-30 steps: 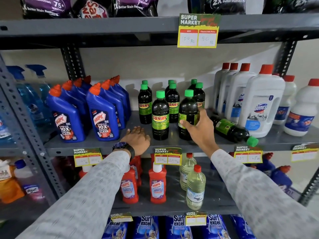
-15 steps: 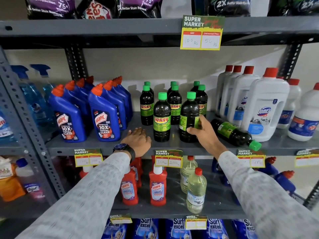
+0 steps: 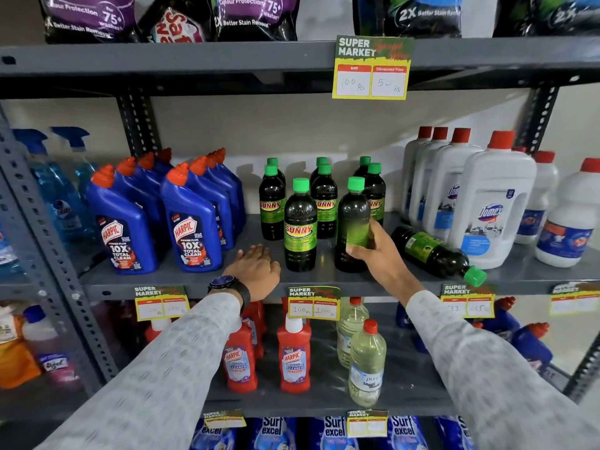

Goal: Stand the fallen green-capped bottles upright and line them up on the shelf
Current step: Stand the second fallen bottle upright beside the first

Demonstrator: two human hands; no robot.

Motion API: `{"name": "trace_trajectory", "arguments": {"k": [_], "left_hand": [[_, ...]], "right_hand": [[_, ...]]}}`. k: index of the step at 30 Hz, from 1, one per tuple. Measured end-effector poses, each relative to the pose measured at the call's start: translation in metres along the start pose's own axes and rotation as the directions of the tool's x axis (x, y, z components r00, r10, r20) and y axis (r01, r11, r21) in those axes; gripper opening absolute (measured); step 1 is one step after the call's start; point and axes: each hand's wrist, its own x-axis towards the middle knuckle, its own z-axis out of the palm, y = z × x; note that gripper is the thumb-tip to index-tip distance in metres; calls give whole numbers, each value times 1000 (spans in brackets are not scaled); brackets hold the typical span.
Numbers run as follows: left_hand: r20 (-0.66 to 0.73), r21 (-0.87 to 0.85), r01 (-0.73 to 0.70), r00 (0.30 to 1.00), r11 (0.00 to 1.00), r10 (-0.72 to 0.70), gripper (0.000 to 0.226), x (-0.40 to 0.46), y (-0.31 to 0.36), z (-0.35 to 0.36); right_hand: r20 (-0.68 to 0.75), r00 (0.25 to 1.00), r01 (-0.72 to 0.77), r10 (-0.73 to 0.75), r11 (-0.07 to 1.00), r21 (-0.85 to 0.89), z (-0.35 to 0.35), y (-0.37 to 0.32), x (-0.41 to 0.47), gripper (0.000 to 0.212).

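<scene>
A grey metal shelf [image 3: 519,271] carries white Domex bottles [image 3: 490,203] at the right and blue Harpic bottles [image 3: 191,228] at the left. Between them stand the green-capped Sunny bottles [image 3: 300,225] in upright rows. One fallen Sunny bottle [image 3: 435,253] lies beside the Domex, cap toward the shelf edge. The right hand [image 3: 376,251] has its fingers [image 3: 355,248] wrapped around the front-right upright bottle [image 3: 352,222]. The left hand [image 3: 255,267] rests flat on the shelf, fingers spread, holding nothing.
</scene>
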Motion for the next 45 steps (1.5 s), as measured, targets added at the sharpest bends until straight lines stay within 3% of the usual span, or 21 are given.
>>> {"name": "trace_trajectory", "arguments": {"k": [6,11,18,25,32,37,41,45], "left_hand": [[-5,-4,-5,1000,1000,5,66,2,-2,2],[-4,-5,-11,1000,1000,11,68,7,-6,6],[-13,-7,-7,1000,1000,7,69,8,-7,8],[-7,10,-6,1000,1000,6,68,8,-7,8],[-6,18,0,1000,1000,1,67,8,-5,7],[14,81,-23,1000,996,22,62,2,-1,2],[26,72,-23,999,997,21,57,2,0,3],[9,17,-4,1000,1000,4,64,5,-1,3]], "right_hand": [[-121,992,8,-15,998,-57,9,-6,-1,84],[-61,998,-2,-2,999,-52,5,2,1,71],[-148,989,-1,-8,998,-62,9,-2,0,86],[-94,996,4,-11,997,-77,5,1,0,73],[-194,981,-12,-16,990,-144,13,-6,-4,80],[-172,983,40,-67,986,-159,7,-12,-16,76],[-275,945,80,-176,942,-326,-19,-18,-33,62],[-335,847,105,-414,747,-657,-65,-20,-59,37]]}}
